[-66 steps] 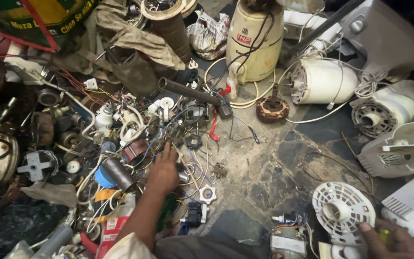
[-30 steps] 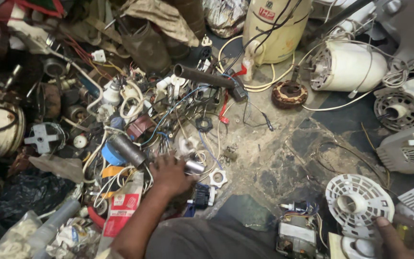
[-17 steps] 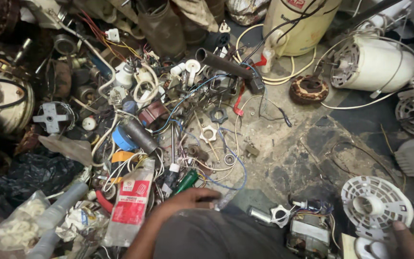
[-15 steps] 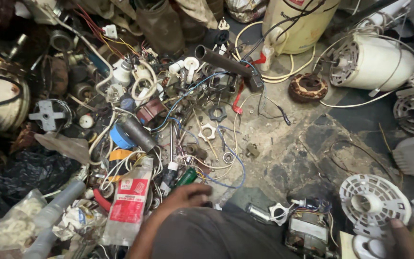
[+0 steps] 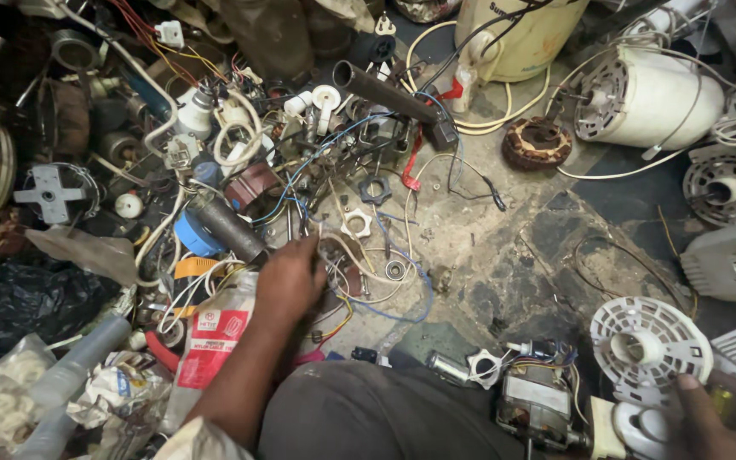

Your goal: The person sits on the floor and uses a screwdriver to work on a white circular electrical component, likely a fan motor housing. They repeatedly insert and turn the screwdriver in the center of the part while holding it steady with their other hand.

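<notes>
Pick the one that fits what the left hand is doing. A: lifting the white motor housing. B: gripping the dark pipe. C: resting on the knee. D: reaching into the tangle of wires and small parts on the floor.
D: the left hand lies palm down among the wires, fingers in the tangle.

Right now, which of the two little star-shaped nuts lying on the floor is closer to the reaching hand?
The white star-shaped nut, lying just above the left hand. The dark one sits farther off, toward the black pipe.
</notes>
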